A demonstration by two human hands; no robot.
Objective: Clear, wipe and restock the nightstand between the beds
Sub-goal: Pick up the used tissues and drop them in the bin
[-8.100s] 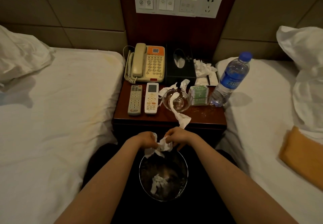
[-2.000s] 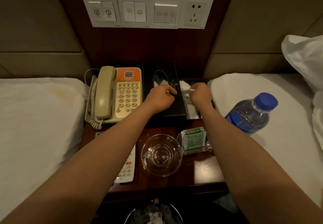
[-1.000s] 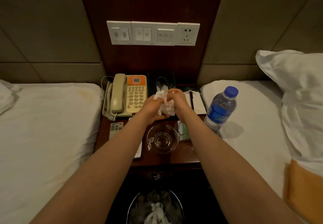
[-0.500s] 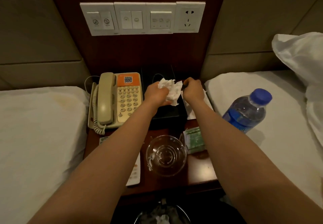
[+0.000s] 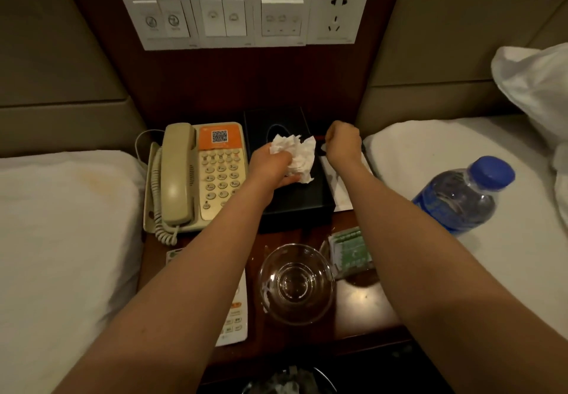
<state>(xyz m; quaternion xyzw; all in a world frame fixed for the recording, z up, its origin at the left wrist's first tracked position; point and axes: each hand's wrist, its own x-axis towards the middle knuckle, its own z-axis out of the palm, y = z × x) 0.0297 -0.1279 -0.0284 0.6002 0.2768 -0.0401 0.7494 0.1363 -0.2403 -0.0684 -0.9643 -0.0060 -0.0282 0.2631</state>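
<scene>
Head view: left hand (image 5: 270, 163) grips crumpled tissue (image 5: 296, 154) over tissue box (image 5: 295, 200); right hand (image 5: 342, 141), at the tissue's three o'clock, is curled, possibly pinching something.

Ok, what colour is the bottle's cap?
Blue. The cap on the bottle shows plainly in the head view.

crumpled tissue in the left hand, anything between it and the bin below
Only the glass bowl, standing on the nightstand between the crumpled tissue and the bin; carried above it, the way looks free.
</scene>
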